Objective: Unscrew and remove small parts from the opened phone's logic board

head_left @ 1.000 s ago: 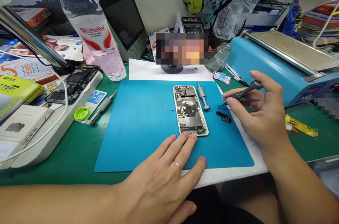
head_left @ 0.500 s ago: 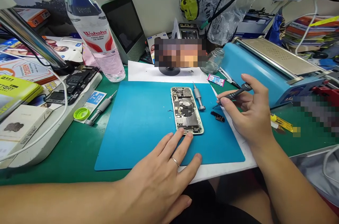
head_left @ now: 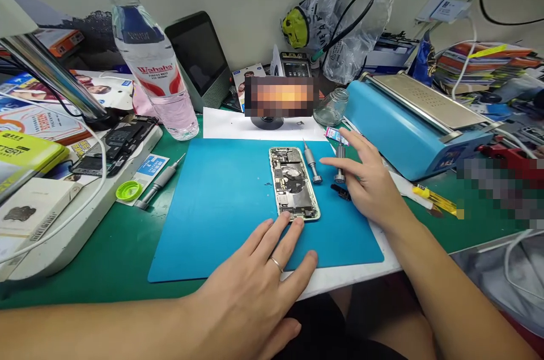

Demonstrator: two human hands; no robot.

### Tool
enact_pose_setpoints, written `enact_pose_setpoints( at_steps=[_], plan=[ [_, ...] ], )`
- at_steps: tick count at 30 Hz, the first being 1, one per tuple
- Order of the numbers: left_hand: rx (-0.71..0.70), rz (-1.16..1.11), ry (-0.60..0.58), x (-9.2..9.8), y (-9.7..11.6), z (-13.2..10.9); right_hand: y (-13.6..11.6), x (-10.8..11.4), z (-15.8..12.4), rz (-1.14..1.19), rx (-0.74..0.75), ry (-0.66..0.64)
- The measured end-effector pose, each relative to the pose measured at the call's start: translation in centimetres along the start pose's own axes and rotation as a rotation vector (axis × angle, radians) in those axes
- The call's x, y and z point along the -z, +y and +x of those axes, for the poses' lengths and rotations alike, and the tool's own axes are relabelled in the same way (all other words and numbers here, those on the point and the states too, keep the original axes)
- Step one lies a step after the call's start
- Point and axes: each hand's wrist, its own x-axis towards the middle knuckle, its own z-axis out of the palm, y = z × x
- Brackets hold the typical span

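Observation:
An opened phone [head_left: 294, 184] with its inner parts showing lies on the blue mat [head_left: 221, 207]. The fingertips of my left hand [head_left: 259, 269] rest at the phone's lower edge, fingers spread, a ring on one of them. A grey screwdriver [head_left: 311, 162] lies just right of the phone. Farther right, a second screwdriver [head_left: 340, 164] is on the mat under my right hand [head_left: 369, 181], whose fingers are apart around it and hold nothing. A small black part [head_left: 340, 192] sits beside that hand, partly hidden by it.
A tilted water bottle [head_left: 155, 76] stands at the back left, near a third screwdriver [head_left: 160, 183] and a green cap [head_left: 129, 190]. Behind the mat is a blurred screen on a stand [head_left: 267, 122]. A blue machine [head_left: 395, 133] and a yellow knife [head_left: 437, 201] are at the right.
My right hand has let go of the screwdriver, which now lies on the mat, and its fingers have opened. The view has shifted slightly. My left hand stays at the phone.

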Motion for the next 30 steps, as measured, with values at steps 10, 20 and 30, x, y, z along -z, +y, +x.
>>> enact_pose_setpoints(
  at_steps=[10, 20, 30],
  plan=[
    [0.005, -0.008, 0.002, -0.2, 0.0, 0.1, 0.5, -0.5, 0.5, 0.051, -0.071, -0.157],
    [0.008, -0.007, 0.014, -0.5, 0.0, 0.1, -1.5, -0.2, 0.3, 0.141, -0.087, -0.124],
    [-0.016, 0.04, 0.058, -1.4, -0.3, 0.1, -2.4, -0.2, 0.3, 0.175, 0.049, -0.12]
  ],
)
